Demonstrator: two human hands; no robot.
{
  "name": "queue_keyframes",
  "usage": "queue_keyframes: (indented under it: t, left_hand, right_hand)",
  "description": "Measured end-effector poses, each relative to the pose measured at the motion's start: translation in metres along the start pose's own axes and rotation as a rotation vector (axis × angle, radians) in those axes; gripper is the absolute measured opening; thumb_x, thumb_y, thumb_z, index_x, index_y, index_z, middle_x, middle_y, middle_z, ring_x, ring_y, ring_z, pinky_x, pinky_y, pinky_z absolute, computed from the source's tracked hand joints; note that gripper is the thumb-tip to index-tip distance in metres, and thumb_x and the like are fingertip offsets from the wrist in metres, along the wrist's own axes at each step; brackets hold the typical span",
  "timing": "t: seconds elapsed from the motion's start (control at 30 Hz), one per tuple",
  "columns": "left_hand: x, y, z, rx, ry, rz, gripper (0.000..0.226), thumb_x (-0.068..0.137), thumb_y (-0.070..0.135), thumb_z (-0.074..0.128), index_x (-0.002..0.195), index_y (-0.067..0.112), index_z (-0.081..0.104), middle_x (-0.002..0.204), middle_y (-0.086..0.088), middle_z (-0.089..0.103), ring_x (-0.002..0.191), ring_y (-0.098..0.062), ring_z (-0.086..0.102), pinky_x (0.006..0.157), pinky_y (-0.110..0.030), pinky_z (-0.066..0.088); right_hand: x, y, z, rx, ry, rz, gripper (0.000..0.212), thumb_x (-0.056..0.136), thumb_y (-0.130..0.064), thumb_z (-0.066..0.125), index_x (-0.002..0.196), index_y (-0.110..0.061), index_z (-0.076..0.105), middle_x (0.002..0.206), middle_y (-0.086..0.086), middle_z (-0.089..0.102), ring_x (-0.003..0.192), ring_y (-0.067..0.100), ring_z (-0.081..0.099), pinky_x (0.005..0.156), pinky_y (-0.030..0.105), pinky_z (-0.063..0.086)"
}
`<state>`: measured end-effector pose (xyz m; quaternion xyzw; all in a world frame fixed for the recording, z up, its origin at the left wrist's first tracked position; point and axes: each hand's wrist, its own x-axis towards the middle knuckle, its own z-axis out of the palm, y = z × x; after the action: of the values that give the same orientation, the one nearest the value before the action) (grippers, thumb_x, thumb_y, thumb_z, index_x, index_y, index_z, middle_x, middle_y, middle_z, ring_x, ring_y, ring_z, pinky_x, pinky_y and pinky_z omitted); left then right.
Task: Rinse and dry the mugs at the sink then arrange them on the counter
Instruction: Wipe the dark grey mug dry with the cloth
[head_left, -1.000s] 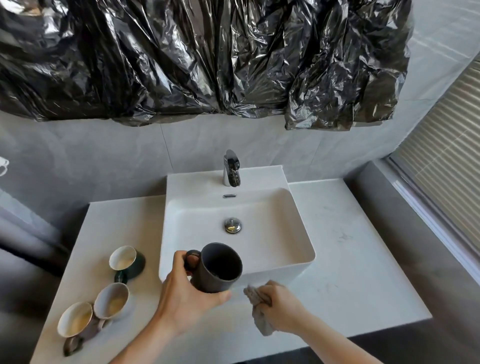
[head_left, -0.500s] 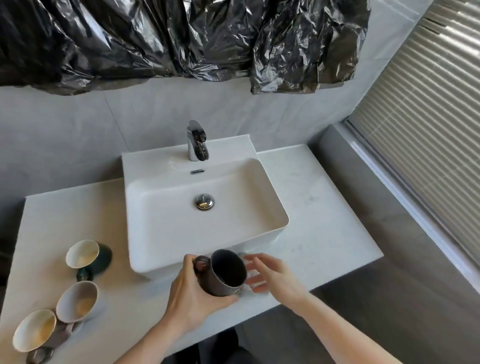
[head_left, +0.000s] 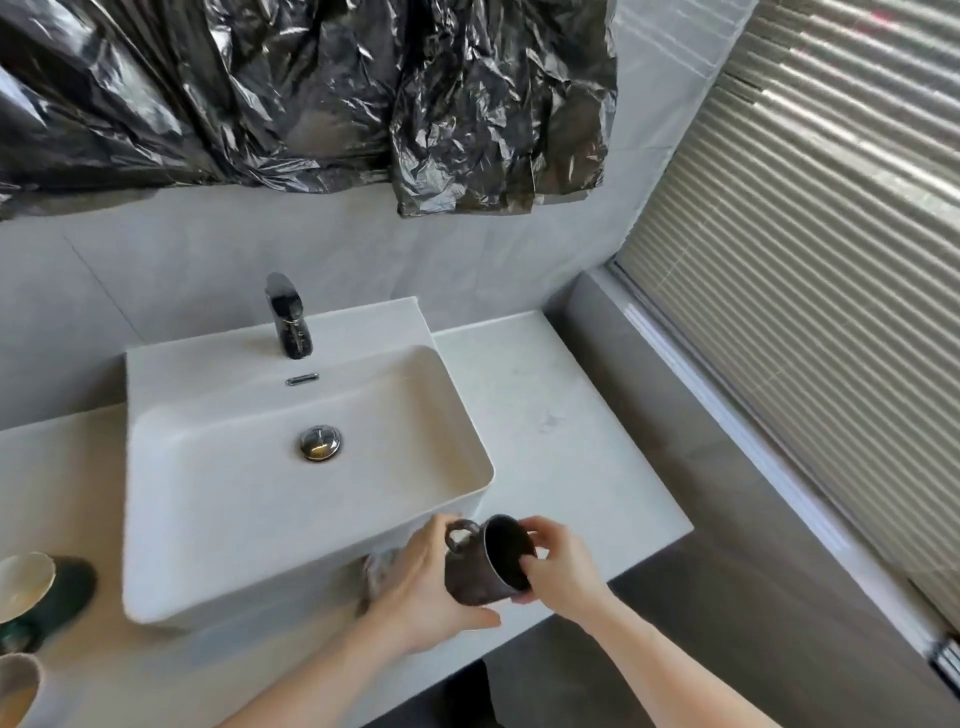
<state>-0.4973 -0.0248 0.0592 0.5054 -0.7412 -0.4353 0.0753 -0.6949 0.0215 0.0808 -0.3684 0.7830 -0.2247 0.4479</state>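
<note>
Crumpled black plastic sheeting hangs over a grey tiled wall above the white countertop and square basin. At lower centre of the frame we hold a dark grey mug tilted over the counter's front edge: our left hand wraps its body, our right hand pinches its rim. A green mug and a beige one sit at lower left.
</note>
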Motion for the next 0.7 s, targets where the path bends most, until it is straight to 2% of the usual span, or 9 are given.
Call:
queue_keyframes:
  t: [0.03, 0.1, 0.17, 0.23, 0.37, 0.47, 0.53, 0.7]
  left_hand:
    - [0.008, 0.005, 0.005, -0.008, -0.004, -0.005, 0.102, 0.055, 0.062, 0.086, 0.138, 0.049, 0.028, 0.131, 0.027, 0.043, 0.118, 0.000, 0.044, 0.088, -0.012, 0.033]
    - [0.024, 0.011, 0.017, -0.046, 0.022, -0.045, 0.092, 0.070, 0.052, 0.082, 0.144, 0.046, 0.027, 0.131, 0.026, 0.037, 0.127, 0.000, 0.043, 0.096, -0.018, 0.035]
    - [0.038, 0.014, 0.026, -0.037, 0.026, -0.077, 0.074, 0.077, 0.051, 0.076, 0.138, 0.046, 0.034, 0.131, 0.030, 0.040, 0.129, 0.002, 0.046, 0.103, -0.023, 0.039]
    - [0.049, 0.015, 0.035, -0.009, 0.007, -0.096, 0.057, 0.078, 0.055, 0.071, 0.126, 0.048, 0.042, 0.130, 0.035, 0.047, 0.124, 0.009, 0.050, 0.107, -0.027, 0.042]
    - [0.058, 0.021, 0.050, -0.009, 0.064, -0.141, 0.037, 0.083, 0.047, 0.073, 0.115, 0.041, 0.057, 0.119, 0.031, 0.056, 0.109, 0.014, 0.053, 0.098, -0.022, 0.045]
    - [0.056, 0.023, 0.059, -0.052, 0.094, -0.180, 0.030, 0.085, 0.041, 0.077, 0.111, 0.038, 0.062, 0.109, 0.032, 0.056, 0.107, 0.009, 0.055, 0.086, -0.009, 0.041]
    - [0.052, 0.021, 0.061, -0.075, 0.114, -0.214, 0.028, 0.085, 0.040, 0.078, 0.108, 0.038, 0.062, 0.111, 0.028, 0.057, 0.107, 0.011, 0.054, 0.082, -0.005, 0.039]
    - [0.039, 0.013, 0.056, -0.165, 0.179, -0.310, 0.026, 0.081, 0.040, 0.082, 0.101, 0.041, 0.065, 0.109, 0.019, 0.065, 0.091, 0.004, 0.061, 0.082, -0.011, 0.046]
  right_hand:
    - [0.011, 0.006, -0.012, -0.007, 0.023, 0.010, 0.046, 0.092, 0.001, 0.047, 0.129, -0.020, 0.064, 0.127, 0.005, 0.065, 0.060, 0.024, 0.078, 0.060, 0.036, 0.065]
    - [0.034, 0.020, -0.038, -0.047, 0.070, 0.028, 0.046, 0.093, -0.001, 0.048, 0.130, -0.023, 0.063, 0.124, 0.001, 0.064, 0.062, 0.020, 0.078, 0.059, 0.031, 0.064]
    - [0.061, 0.037, -0.063, -0.078, 0.111, 0.046, 0.046, 0.091, -0.001, 0.046, 0.127, -0.025, 0.063, 0.109, -0.005, 0.066, 0.066, 0.020, 0.078, 0.061, 0.035, 0.066]
    - [0.088, 0.053, -0.084, -0.098, 0.143, 0.070, 0.048, 0.087, 0.001, 0.044, 0.123, -0.025, 0.064, 0.094, -0.011, 0.065, 0.067, 0.021, 0.076, 0.065, 0.041, 0.066]
    - [0.133, 0.074, -0.112, -0.116, 0.170, 0.138, 0.045, 0.084, 0.003, 0.044, 0.119, -0.022, 0.058, 0.089, -0.003, 0.065, 0.072, 0.025, 0.075, 0.069, 0.044, 0.065]
    - [0.161, 0.086, -0.124, -0.100, 0.200, 0.179, 0.046, 0.081, 0.003, 0.044, 0.118, -0.021, 0.058, 0.090, -0.005, 0.063, 0.076, 0.030, 0.075, 0.072, 0.049, 0.065]
    - [0.175, 0.090, -0.126, -0.071, 0.207, 0.203, 0.048, 0.082, 0.005, 0.045, 0.123, -0.017, 0.059, 0.090, -0.004, 0.062, 0.077, 0.033, 0.074, 0.073, 0.051, 0.065]
    - [0.184, 0.083, -0.127, 0.088, 0.195, 0.245, 0.052, 0.088, 0.009, 0.044, 0.134, -0.012, 0.055, 0.092, 0.000, 0.060, 0.075, 0.037, 0.076, 0.078, 0.050, 0.065]
